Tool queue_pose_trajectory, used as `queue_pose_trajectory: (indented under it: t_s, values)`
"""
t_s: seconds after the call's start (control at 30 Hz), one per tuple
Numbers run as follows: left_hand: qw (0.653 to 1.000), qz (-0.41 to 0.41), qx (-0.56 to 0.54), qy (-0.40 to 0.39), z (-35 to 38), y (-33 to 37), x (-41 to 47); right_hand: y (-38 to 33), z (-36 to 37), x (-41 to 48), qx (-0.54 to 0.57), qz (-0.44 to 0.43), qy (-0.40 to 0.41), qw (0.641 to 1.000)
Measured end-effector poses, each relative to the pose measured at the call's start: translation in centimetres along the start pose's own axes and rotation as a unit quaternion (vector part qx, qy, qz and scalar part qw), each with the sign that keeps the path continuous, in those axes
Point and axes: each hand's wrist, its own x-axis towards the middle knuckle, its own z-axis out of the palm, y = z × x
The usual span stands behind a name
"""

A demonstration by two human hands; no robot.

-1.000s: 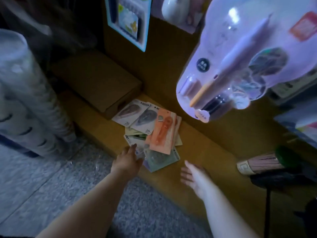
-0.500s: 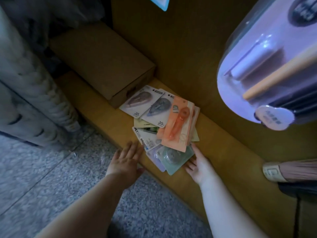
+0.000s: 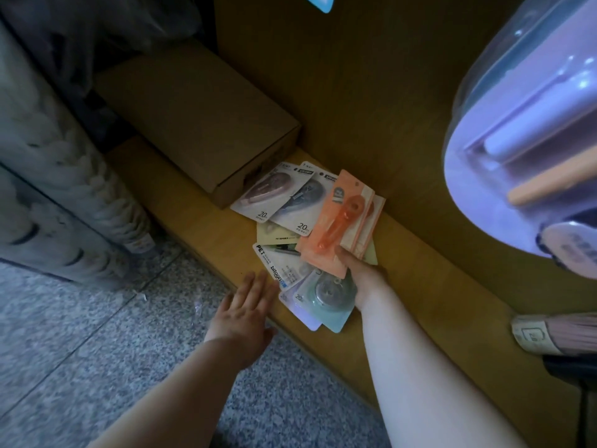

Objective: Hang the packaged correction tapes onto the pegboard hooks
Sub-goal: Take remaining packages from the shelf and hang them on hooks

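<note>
A loose pile of packaged correction tapes point(image 3: 290, 263) lies on a low wooden ledge point(image 3: 420, 279) at floor level. On top sits an orange pack point(image 3: 336, 221) with an orange dispenser in its blister. My right hand point(image 3: 361, 273) pinches the near end of that orange pack, thumb on top. My left hand point(image 3: 245, 312) hovers flat with straight fingers at the pile's left edge, its fingertips near a white card marked PET. A green-backed pack point(image 3: 332, 302) pokes out at the pile's near side. The pegboard hooks are out of view.
A brown cardboard box point(image 3: 200, 124) lies on the ledge behind the pile. A large lilac blister pack point(image 3: 529, 140) hangs close overhead at right. Stacked white cups in plastic point(image 3: 64, 176) stand at left. A rolled item point(image 3: 555, 334) lies at right. Speckled floor point(image 3: 97, 367) in front.
My right hand slid forward onto the pile and took hold of the orange pack's near end. My left hand stayed open and moved slightly toward the pile's left edge.
</note>
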Motion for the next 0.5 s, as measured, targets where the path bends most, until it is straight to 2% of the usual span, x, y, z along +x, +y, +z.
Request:
queue_pose_trajectory:
  t_s: [0.13,0.27,0.5]
  values:
    - [1.0,0.001,-0.002,-0.006,0.0,0.0,0.0,0.2,-0.1,-0.2,0.061,0.02,-0.077,0.995]
    - [1.0,0.001,-0.009,-0.012,-0.1,0.0,0.0,0.1,-0.5,-0.5,0.06,0.034,-0.112,0.991]
    - [1.0,0.004,-0.015,-0.018,-0.5,0.2,0.1,1.3,-2.1,-0.4,0.049,0.005,-0.008,0.999]
